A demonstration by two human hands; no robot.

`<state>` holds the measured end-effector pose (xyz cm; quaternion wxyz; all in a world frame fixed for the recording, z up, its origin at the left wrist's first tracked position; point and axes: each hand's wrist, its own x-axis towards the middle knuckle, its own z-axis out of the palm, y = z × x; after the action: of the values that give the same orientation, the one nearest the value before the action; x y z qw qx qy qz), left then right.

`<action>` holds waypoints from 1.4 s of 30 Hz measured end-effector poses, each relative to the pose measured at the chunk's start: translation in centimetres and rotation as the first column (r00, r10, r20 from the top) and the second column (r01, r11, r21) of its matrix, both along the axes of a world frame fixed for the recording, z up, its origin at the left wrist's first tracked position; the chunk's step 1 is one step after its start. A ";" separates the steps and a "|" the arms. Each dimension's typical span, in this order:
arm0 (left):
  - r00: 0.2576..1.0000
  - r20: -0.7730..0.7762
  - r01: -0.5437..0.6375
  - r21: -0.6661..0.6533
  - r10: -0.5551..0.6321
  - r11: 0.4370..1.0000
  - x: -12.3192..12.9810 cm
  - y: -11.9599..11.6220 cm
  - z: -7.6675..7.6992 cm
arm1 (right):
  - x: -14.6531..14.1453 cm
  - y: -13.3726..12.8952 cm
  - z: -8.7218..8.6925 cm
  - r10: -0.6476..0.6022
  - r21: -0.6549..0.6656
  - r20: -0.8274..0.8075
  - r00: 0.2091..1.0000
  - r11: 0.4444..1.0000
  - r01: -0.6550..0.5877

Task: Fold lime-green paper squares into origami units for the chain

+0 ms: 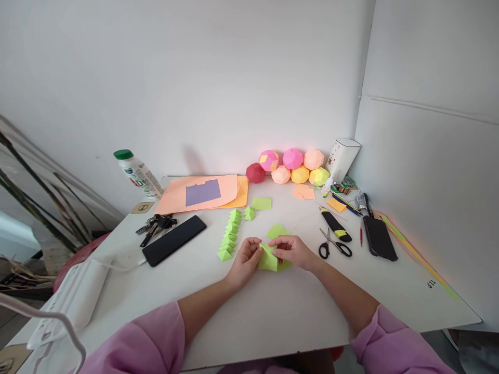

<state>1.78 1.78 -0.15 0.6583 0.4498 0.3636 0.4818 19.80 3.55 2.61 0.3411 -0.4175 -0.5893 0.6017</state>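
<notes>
Between both hands is a light green paper piece (268,259), creased and held low over the white table. My left hand (246,261) pinches its left edge with thumb and fingers. On the other side, my right hand (293,251) grips the upper right part, fingers bent over it. A flat green paper shape (276,231) lies just behind the hands, and more green paper shows under the right fingers. To the left stands a row of folded green pieces (229,239), with one separate folded piece (249,213) near its far end. A green paper rectangle (262,203) lies beyond.
Scissors (328,243), a cutter (336,225) and a phone (379,238) lie right. Colored paper balls (292,159) are stacked at the wall. A black power bank (174,240), keys (156,224), orange sheets (167,200) and a bottle (141,176) are left.
</notes>
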 end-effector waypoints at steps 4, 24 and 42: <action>0.998 0.010 0.056 0.074 -0.057 0.996 -0.1 -0.1 0.4 | -0.3 -0.3 0.5 -0.032 0.064 0.019 0.999 0.997 0.031; 0.996 -0.061 0.071 0.038 -0.068 0.997 -0.3 0.0 0.3 | -0.6 -0.5 0.6 -0.149 0.455 0.247 0.957 0.890 0.021; 1.000 0.024 0.002 0.016 -0.002 1.000 -0.2 0.3 -0.1 | -0.7 -0.5 -0.3 -0.204 0.719 0.322 0.924 0.688 -0.099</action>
<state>1.63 2.06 -0.26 0.6596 0.4494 0.3514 0.4894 19.14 3.00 2.33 0.3752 -0.3735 -0.8198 0.2181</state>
